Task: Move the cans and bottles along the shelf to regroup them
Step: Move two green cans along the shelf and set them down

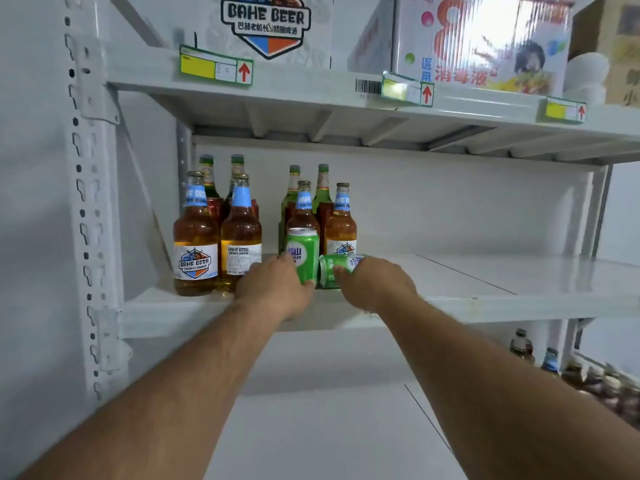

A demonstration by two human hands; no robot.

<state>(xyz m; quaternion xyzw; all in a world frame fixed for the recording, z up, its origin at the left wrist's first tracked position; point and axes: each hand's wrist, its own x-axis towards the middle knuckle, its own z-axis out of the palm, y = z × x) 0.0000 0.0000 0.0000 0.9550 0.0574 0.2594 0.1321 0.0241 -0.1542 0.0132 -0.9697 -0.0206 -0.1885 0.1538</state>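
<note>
Two green cans stand at the front of the white shelf (485, 303). My left hand (273, 289) is wrapped around the upright green can (303, 252). My right hand (375, 284) grips the second green can (337, 270), which is tilted to the left, its top toward the first can. Behind the cans stand two amber beer bottles (341, 226) with blue neck labels and two green bottles (322, 188). To the left is another group: two amber bottles (195, 244) in front, green bottles (207, 174) behind them.
The shelf runs bare to the right of the cans. Above, the upper shelf (311, 95) carries a beer carton (266, 26) and a printed box (485, 43), with price tags on its edge. Several bottles (588, 379) stand on a lower shelf at the bottom right. A perforated upright (86, 202) stands left.
</note>
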